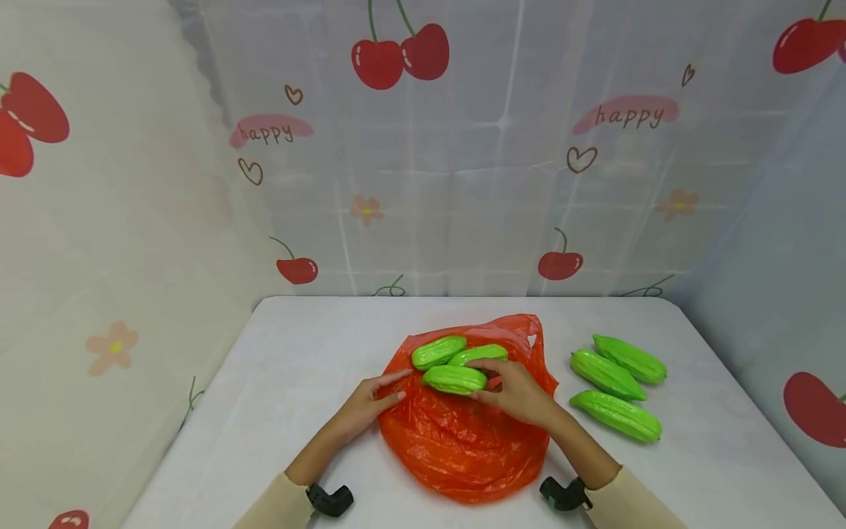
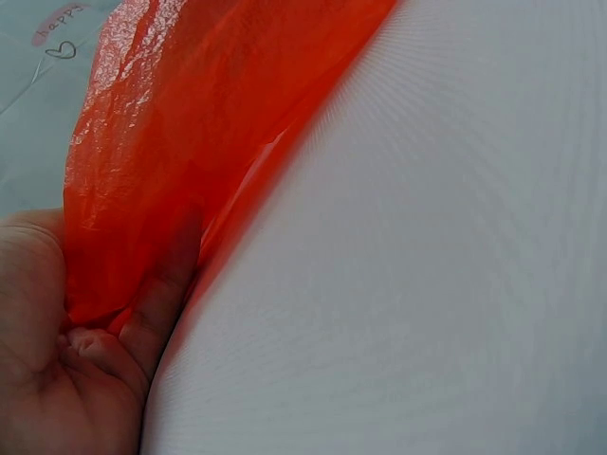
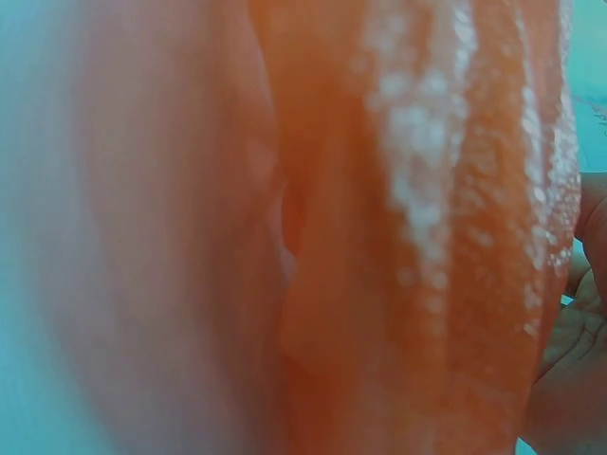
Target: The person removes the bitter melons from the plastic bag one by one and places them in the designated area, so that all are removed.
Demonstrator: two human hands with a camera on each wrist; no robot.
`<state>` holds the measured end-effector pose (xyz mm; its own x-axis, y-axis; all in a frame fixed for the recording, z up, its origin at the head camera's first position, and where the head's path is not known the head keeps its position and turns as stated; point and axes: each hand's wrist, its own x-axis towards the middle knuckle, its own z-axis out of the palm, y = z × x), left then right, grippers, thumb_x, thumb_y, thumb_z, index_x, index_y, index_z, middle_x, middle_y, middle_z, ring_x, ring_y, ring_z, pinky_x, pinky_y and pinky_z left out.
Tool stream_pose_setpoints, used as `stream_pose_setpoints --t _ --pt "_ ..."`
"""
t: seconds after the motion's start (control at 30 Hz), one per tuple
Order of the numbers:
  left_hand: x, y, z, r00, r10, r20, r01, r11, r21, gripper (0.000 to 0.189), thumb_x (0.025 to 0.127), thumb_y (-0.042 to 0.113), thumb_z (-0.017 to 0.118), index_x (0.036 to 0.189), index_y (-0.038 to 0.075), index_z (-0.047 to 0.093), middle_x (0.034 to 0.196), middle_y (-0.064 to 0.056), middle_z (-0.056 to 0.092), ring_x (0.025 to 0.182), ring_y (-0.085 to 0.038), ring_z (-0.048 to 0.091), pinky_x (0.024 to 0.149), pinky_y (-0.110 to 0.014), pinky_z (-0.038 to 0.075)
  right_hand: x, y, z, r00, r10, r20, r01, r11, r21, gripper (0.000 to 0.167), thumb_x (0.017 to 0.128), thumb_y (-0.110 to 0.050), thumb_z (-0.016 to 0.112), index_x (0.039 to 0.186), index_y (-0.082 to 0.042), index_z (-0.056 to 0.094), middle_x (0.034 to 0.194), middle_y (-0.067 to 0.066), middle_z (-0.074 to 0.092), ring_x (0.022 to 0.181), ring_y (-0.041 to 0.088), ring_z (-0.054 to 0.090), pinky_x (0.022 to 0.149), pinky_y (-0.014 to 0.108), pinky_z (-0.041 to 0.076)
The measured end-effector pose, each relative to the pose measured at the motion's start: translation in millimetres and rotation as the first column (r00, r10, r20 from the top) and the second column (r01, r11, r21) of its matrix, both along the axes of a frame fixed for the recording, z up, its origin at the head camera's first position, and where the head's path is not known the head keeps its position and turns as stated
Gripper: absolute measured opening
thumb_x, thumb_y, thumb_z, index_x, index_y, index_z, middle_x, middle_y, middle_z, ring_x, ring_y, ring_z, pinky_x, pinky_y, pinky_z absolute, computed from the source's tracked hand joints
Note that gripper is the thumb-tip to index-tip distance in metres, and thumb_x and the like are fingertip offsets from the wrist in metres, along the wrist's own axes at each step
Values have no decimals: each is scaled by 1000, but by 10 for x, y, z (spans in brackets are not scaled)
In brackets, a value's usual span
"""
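A red plastic bag [image 1: 463, 448] lies on the table in the head view, with three glossy green bitter melons in its mouth. My right hand [image 1: 518, 393] grips the right end of the front bitter melon [image 1: 454, 380], thumb in front and fingers behind. Just behind it lie another bitter melon [image 1: 439, 353] on the left and one more bitter melon [image 1: 479, 355] beside it. My left hand [image 1: 366, 406] holds the bag's left edge. In the left wrist view, its fingers [image 2: 166, 294] run behind the red film. Blurred red film fills much of the right wrist view.
To the right of the bag, three more bitter melons [image 1: 616, 416] lie close together on the white table [image 1: 311, 353]. Cherry-printed curtains [image 1: 449, 176] enclose the table at the back and sides. A black band with a camera [image 1: 565, 494] sits on each wrist.
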<state>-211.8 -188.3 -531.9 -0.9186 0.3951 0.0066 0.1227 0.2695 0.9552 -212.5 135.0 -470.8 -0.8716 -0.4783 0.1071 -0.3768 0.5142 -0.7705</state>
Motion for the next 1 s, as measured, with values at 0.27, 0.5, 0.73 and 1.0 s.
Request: stream_pose_setpoints --t 0.27,0.5,0.73,1.0 --pt "-9 5 -14 1000 -1 2 1 1000 -7 46 100 26 66 145 20 59 150 -3 53 138 -24 46 112 -42 41 5 17 46 1000 -26 -4 26 999 -23 51 87 -14 81 135 -11 65 123 4 67 103 23 63 79 29 59" --pt "-13 5 -36 1000 -5 14 5 1000 13 47 100 25 66 145 19 58 150 -4 53 136 -24 48 107 -32 46 -14 56 58 999 -34 -5 34 998 -50 51 87 -19 82 134 -11 66 120 6 68 101 25 63 75 27 59" --pt "-10 16 -34 1000 0 19 -1 1000 11 47 100 26 66 145 18 58 150 -3 52 137 -25 47 106 -29 46 -43 96 77 998 -30 -53 27 999 -46 51 86 -21 83 133 -9 66 113 4 70 96 22 63 73 25 57" --pt "-1 11 -19 1000 6 16 -6 1000 3 47 100 25 66 145 19 58 151 -3 52 139 -24 45 110 -36 44 -44 124 119 998 -37 -52 33 997 -75 51 85 -15 84 133 -12 66 114 2 69 97 22 64 75 27 58"
